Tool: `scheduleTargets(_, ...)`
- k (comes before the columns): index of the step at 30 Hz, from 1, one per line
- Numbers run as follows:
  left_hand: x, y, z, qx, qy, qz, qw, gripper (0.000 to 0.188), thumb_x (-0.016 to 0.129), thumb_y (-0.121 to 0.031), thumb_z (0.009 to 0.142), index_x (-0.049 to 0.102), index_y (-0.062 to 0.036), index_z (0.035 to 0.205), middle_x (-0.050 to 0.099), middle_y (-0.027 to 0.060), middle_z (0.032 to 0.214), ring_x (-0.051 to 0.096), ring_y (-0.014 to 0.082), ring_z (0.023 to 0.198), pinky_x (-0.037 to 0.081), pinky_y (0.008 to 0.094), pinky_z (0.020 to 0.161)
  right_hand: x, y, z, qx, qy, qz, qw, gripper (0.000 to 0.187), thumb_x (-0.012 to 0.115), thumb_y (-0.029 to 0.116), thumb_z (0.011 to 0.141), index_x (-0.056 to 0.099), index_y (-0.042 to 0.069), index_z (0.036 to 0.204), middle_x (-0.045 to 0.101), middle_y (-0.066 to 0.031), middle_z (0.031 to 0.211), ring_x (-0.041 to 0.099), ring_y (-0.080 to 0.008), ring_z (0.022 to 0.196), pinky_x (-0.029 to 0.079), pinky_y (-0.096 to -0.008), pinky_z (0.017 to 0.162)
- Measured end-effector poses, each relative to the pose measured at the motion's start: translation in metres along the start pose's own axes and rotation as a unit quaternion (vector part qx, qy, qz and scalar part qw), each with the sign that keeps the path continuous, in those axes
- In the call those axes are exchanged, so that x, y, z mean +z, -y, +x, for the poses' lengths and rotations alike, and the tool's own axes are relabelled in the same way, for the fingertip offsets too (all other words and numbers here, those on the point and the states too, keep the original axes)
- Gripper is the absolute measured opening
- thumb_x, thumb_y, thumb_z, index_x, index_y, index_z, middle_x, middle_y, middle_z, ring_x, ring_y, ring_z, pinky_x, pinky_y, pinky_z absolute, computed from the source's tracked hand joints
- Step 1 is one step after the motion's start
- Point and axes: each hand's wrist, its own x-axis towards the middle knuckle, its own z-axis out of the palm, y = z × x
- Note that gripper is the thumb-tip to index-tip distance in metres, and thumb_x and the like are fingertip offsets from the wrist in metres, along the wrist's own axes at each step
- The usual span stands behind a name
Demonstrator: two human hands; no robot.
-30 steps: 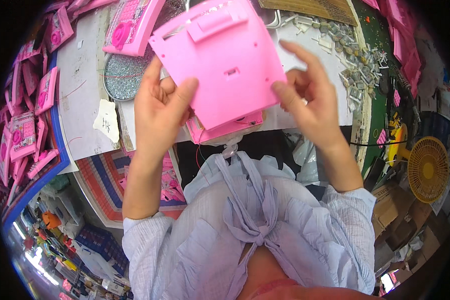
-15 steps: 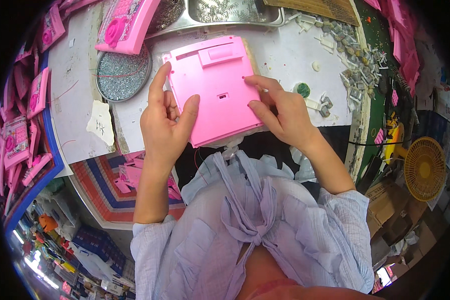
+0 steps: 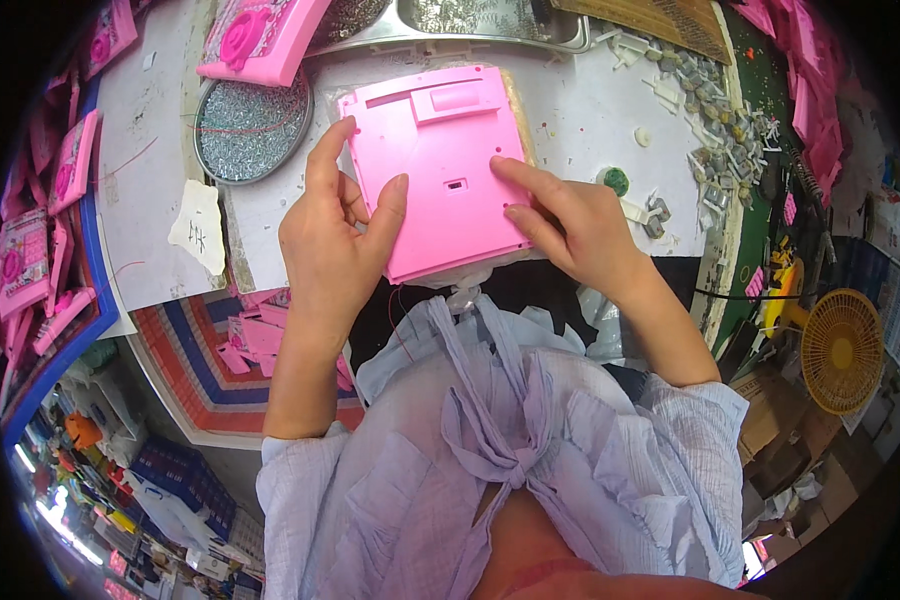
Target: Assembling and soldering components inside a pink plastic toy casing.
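Note:
A square pink plastic toy housing point(image 3: 440, 225) lies back side up in front of me, with a raised compartment at its far end, a small rectangular slot in the middle and small holes along the edges. My left hand point(image 3: 335, 235) holds its left side, index finger stretched along the far left edge and thumb on the back face. At the right edge my right hand point(image 3: 580, 225) rests index fingertip and thumb beside two small holes; its other fingers curl in and are partly hidden. Clear film and a pale padded edge show beneath the housing.
A round dish of small screws point(image 3: 253, 130) stands at the far left, beside a patterned pink toy point(image 3: 255, 45). A metal tray point(image 3: 490, 42) is at the back. Small grey-and-white parts point(image 3: 710, 150) lie along the right; a yellow fan point(image 3: 842, 350) stands beyond. Pink toys pile up at left.
My right index fingertip has drawn slightly nearer to me, off the upper right hole, which now shows more fully. My left hand keeps its hold. The whole view has shifted a little.

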Motion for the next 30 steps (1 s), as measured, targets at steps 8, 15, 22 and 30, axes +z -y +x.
scheduleTargets(8,-0.004,0.009,-0.026,-0.009,0.056,-0.023,0.998,0.07,0.077,-0.021,0.09,0.046,0.0069,0.147,0.048,0.0051,0.06,0.053,0.0178,0.052,0.045,0.033,0.053,-0.004,0.012,0.003,-0.038,0.037,-0.122,0.991,0.046,0.071,0.016,0.093,0.062,0.013,0.138,0.066,-0.0105,0.07,0.064,-0.0272,0.057,0.049,-0.04,0.053)
scheduleTargets(15,-0.005,0.016,-0.043,-0.079,0.112,-0.185,0.973,0.083,0.076,-0.008,0.088,0.034,-0.0018,0.158,0.037,-0.0077,0.067,0.037,0.0036,0.062,0.034,0.0198,0.06,-0.019,0.013,0.016,-0.069,0.099,-0.186,0.975,0.043,0.069,0.022,0.094,0.064,0.014,0.136,0.061,-0.0052,0.061,0.061,-0.0259,0.052,0.047,-0.0401,0.048)
scheduleTargets(22,-0.02,0.026,-0.043,-0.05,0.188,-0.067,0.979,0.112,0.089,-0.015,0.073,0.023,-0.0151,0.164,0.032,-0.0034,0.056,0.034,0.0095,0.052,0.034,0.0251,0.055,-0.024,0.029,0.031,-0.077,0.178,-0.28,0.94,0.043,0.071,0.022,0.089,0.066,0.012,0.13,0.065,-0.0042,0.069,0.066,-0.0244,0.066,0.049,-0.0397,0.054)
scheduleTargets(30,-0.022,0.033,-0.04,-0.024,0.222,-0.021,0.974,0.12,0.089,-0.035,0.071,0.016,-0.0182,0.165,0.057,0.0083,0.061,0.062,0.0315,0.059,0.048,0.0431,0.057,0.027,0.026,0.06,-0.223,0.107,-0.157,0.956,0.066,0.075,0.029,0.079,0.06,0.018,0.142,0.049,-0.0094,0.152,0.05,-0.0338,0.129,0.046,-0.0453,0.104)
